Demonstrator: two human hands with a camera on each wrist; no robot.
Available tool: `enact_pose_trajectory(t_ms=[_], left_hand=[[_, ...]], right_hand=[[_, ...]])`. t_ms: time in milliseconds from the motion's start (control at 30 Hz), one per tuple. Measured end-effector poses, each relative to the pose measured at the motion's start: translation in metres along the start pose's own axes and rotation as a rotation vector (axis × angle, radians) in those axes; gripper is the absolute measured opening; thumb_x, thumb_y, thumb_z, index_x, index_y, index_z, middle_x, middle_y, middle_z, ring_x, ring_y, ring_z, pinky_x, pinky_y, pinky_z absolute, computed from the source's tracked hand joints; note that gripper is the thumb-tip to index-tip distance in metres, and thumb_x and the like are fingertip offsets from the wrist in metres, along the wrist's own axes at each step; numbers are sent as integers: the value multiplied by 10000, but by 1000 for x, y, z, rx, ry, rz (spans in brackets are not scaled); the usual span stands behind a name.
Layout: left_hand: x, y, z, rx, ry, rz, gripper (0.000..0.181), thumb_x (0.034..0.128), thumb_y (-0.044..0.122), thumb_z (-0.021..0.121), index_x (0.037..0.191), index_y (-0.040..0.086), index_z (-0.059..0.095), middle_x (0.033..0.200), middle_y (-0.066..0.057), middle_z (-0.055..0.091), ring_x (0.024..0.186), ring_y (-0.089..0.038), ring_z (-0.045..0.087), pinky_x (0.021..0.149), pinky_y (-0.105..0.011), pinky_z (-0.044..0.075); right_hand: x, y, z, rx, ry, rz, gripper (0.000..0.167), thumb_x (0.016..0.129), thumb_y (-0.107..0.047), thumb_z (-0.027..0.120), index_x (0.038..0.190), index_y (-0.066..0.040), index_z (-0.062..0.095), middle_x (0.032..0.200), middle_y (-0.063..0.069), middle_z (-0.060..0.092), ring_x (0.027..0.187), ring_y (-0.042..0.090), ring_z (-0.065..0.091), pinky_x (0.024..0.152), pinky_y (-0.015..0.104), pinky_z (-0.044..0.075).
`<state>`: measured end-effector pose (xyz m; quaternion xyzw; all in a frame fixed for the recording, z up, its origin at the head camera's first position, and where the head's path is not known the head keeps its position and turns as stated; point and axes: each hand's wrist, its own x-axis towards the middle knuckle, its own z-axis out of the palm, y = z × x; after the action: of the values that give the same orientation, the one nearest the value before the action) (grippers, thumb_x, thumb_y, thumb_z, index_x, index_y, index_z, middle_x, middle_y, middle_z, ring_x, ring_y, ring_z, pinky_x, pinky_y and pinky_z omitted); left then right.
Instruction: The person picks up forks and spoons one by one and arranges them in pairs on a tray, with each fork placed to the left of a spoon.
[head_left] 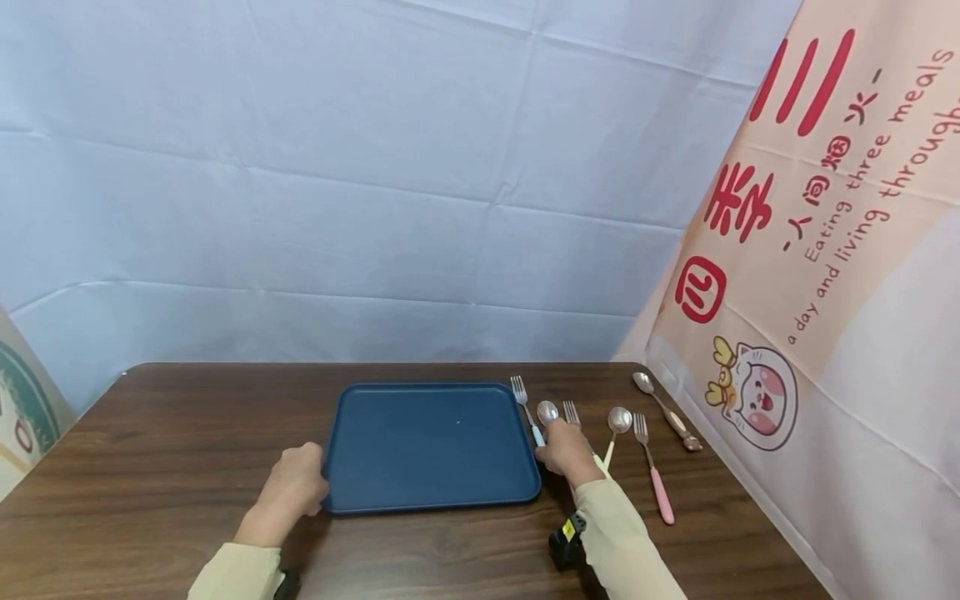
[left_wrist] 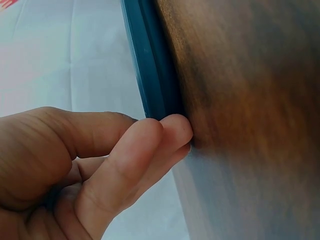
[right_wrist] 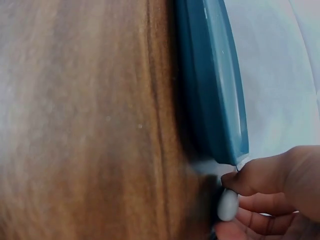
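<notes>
At the left side of the blue tray (head_left: 435, 446), my left hand (head_left: 294, 482) pinches the rim, thumb on one side and fingertips on the other; the left wrist view shows this hand (left_wrist: 100, 170) close to the tray's edge (left_wrist: 155, 70). Beside the tray's right edge, my right hand (head_left: 570, 454) reaches down among the cutlery. In the right wrist view its thumb and fingers (right_wrist: 270, 192) are around a pale handle end (right_wrist: 228, 205), close to the tray's corner (right_wrist: 220, 100). Which utensil this handle belongs to I cannot tell. A fork (head_left: 519, 390) and a spoon (head_left: 547, 411) lie partly by that hand.
Right of my right hand lie a fork (head_left: 572, 412), a pale-handled spoon (head_left: 619, 419), a pink-handled fork (head_left: 662, 497) and another spoon (head_left: 675, 422) on the brown table (head_left: 180, 442). White cloth (head_left: 337, 167) hangs behind, a printed cloth (head_left: 825, 250) at the right.
</notes>
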<state>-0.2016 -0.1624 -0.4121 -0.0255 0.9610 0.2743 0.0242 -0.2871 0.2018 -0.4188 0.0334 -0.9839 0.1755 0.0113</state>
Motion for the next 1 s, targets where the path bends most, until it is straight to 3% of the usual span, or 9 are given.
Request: enact_pose_trajectory(t_ms=[500,800,1000], left_hand=[[0,-1,0,-12,9,3,111,705,-138,515,721,-28,504,573,-101,462,437,-160,473,421,-255,375],[-2,-1,0,-56,-5,-5,92,725,-131,509,738,-41,497,582,-104,467,429,-147,490,423,-260,386],[-1,0,-1,-62,-11,-3,100,720,-139,508,795,-73,519,614,-118,475,447,-161,500,428,-268,394]], right_hand=[[1,3,2,83,-6,52,233,721,-88,678,522,-79,557,446,-9,499,462,162,499,498,300,406],[1,3,-3,64,-19,46,302,717,-82,645,471,-115,471,433,-28,435,461,159,455,486,292,367],[-1,-2,-12,71,9,46,355,751,-105,661,498,-119,412,515,12,441,519,185,449,505,309,367]])
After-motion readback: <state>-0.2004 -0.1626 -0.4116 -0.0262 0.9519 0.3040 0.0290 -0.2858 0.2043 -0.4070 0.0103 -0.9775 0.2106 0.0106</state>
